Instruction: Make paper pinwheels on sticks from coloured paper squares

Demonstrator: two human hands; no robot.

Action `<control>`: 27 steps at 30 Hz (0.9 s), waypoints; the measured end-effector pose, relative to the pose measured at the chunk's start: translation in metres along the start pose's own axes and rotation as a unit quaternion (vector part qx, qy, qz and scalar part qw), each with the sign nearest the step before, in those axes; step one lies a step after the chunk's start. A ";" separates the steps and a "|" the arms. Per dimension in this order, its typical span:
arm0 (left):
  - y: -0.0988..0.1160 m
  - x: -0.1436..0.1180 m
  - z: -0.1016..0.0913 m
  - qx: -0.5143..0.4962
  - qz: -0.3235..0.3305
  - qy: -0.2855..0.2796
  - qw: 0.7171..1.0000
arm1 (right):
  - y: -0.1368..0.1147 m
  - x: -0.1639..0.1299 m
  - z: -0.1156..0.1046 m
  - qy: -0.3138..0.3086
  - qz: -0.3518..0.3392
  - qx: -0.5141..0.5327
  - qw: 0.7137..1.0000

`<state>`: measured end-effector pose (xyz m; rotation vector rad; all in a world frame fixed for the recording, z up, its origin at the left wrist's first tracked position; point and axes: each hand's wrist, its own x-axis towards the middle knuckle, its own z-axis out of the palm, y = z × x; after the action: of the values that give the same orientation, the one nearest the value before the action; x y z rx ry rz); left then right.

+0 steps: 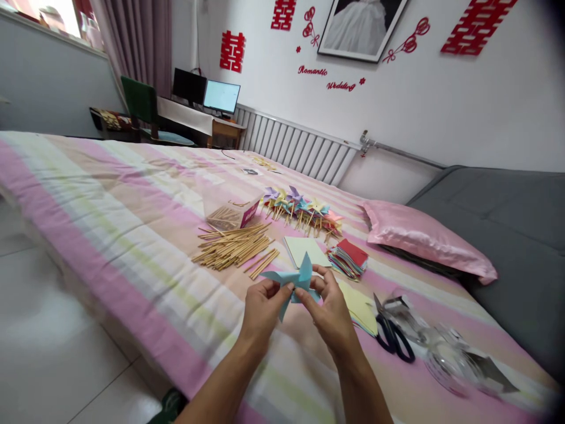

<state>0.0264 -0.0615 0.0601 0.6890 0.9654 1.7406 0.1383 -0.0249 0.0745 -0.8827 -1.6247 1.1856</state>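
Observation:
Both my hands hold a light blue paper pinwheel [296,278] above the striped bed cover. My left hand [263,308] pinches its left side at the centre, and my right hand [330,311] grips it from the right with fingers curled over the folded points. Just beyond lie a pile of wooden sticks [233,247] and a pale green paper square [305,250]. A stack of coloured paper squares [348,259] with a red one on top sits to the right of that.
A row of finished pinwheels on sticks [302,211] lies further back, next to a small box of sticks [232,216]. Black scissors [392,333] and clear plastic wrapping [445,350] lie at my right. A pink pillow [424,238] rests against the grey sofa [512,235].

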 end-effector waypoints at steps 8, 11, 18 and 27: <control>-0.004 0.002 -0.002 0.037 0.003 0.030 0.999 | 0.003 0.001 -0.002 -0.023 -0.001 0.005 1.000; -0.005 0.002 -0.003 0.057 0.013 0.034 0.998 | 0.003 0.001 -0.003 -0.033 -0.010 -0.001 0.999; -0.005 0.002 -0.003 0.069 0.031 0.027 0.997 | 0.001 0.001 -0.002 -0.060 0.010 0.024 0.998; -0.009 0.003 -0.004 0.049 0.021 0.038 0.998 | 0.001 -0.001 0.000 -0.048 0.005 0.029 0.998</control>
<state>0.0266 -0.0583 0.0507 0.7161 1.1009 1.7765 0.1382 -0.0255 0.0737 -0.8086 -1.6563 1.2935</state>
